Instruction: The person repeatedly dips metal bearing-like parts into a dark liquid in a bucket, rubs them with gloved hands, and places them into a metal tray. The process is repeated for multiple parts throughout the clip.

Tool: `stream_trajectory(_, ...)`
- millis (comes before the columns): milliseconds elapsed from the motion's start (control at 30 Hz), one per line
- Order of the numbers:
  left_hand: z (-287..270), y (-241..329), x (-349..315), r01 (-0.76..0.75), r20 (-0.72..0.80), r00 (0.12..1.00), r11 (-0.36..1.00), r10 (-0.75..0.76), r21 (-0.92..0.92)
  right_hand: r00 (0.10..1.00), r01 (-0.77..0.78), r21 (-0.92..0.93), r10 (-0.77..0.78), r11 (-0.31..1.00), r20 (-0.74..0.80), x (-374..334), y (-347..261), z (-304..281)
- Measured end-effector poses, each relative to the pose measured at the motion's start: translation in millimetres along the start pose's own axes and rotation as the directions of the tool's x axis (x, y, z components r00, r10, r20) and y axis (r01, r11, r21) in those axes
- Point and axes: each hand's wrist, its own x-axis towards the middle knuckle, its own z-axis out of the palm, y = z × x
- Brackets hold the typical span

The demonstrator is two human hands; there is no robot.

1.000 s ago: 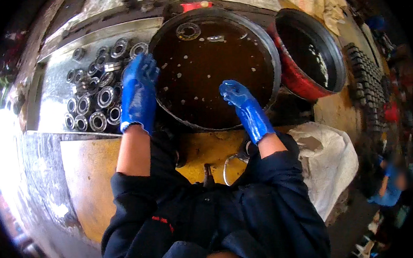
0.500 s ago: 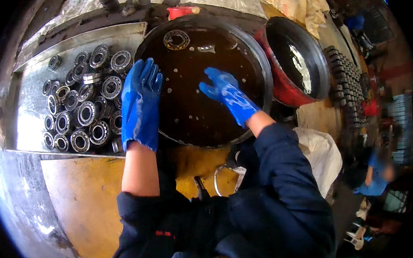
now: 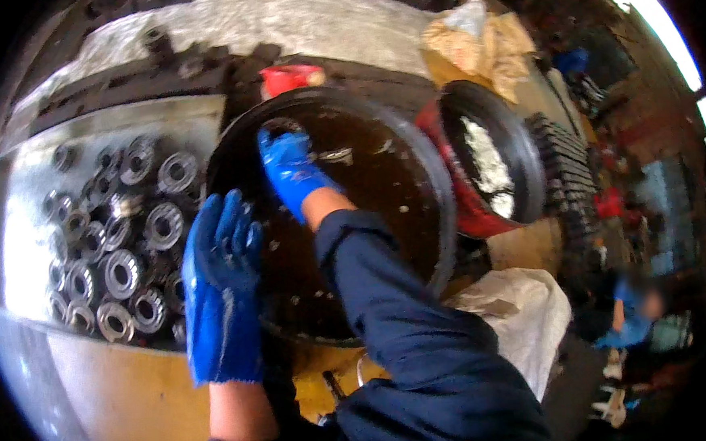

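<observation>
My right hand [image 3: 291, 166], in a blue rubber glove, reaches to the far left part of a round basin [image 3: 444, 207] of dark brown liquid. Its fingers are closed on the near side of a bearing [image 3: 284, 124] there; they partly cover it and the grip is blurred. My left hand [image 3: 223, 285], gloved the same, is held over the basin's left rim with its fingers stretched out and nothing in it. Just left of it, many roller bearings [image 3: 122, 273] lie heaped on a metal tray [image 3: 28, 260].
A red drum [image 3: 483, 225] with a dark inside stands right of the basin. Behind the basin is a red container [image 3: 292, 77]. A white sack [image 3: 528, 315] lies at the near right, and stacked dark metal parts [image 3: 564, 167] stand beyond. A person [image 3: 627, 313] in blue is farther right.
My right hand has moved left and away from me, from over the middle of the basin to the bearing. The left hand remains by the left rim. The whole view has shifted.
</observation>
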Motion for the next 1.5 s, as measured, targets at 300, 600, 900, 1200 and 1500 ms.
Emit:
stream_trajectory(300, 20, 2, 3, 0.121, -0.069, 0.990, 0.992, -0.122, -0.018, 0.950, 0.313, -0.525, 0.253, -0.791, 0.185, -58, -65, 78)
stream_trajectory(600, 5, 6, 5, 0.116, -0.026, 0.993, 0.991, -0.118, -0.073, 0.768, -0.337, -0.890, 0.636, 0.306, -0.073, -195, -173, 50)
stream_trajectory(900, 0, -7, -3, 0.084, 0.160, 0.985, 0.992, -0.068, -0.093, 0.965, -0.158, -0.983, 0.223, 0.091, -0.134, -340, -222, 18)
stream_trajectory(1200, -2, -2, 6, 0.141, 0.151, 0.981, 0.980, -0.120, -0.140, 0.887, -0.315, -0.947, 0.375, 0.059, -0.271, -371, -222, 5)
stream_trajectory(1500, -3, 16, 1, 0.119, 0.101, 0.990, 0.979, -0.103, -0.164, 0.863, -0.031, -0.857, 0.419, -0.515, -0.283, -348, -200, -22)
